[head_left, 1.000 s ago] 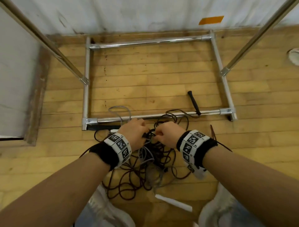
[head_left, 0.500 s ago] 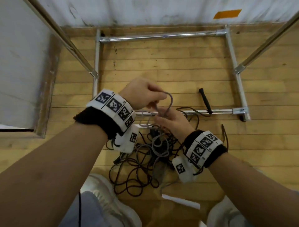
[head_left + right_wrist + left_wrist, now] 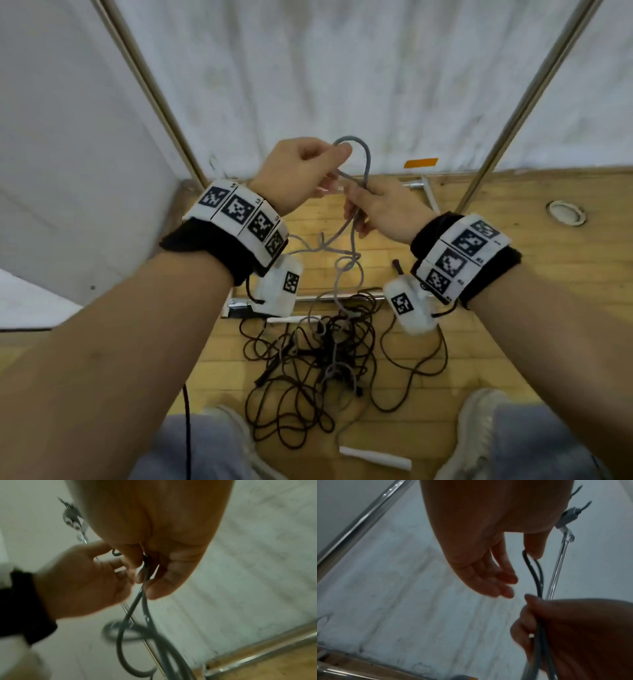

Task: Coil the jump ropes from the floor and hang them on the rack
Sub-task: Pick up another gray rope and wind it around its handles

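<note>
The left hand point(image 3: 301, 174) hooks the top of a loop of the grey jump rope point(image 3: 364, 161) while the right hand point(image 3: 383, 209), just below, pinches both strands (likely to size a coil), the rest trailing to the tangle point(image 3: 318, 370) beneath the wrists.

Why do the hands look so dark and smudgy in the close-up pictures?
Left wrist view: the left hand and right hand are dim shapes against the bright white wall. Right wrist view: the grey rope smears from motion blur. Head view: evenly lit and sharper, though the rack poles splay outward from the wide lens.
</note>
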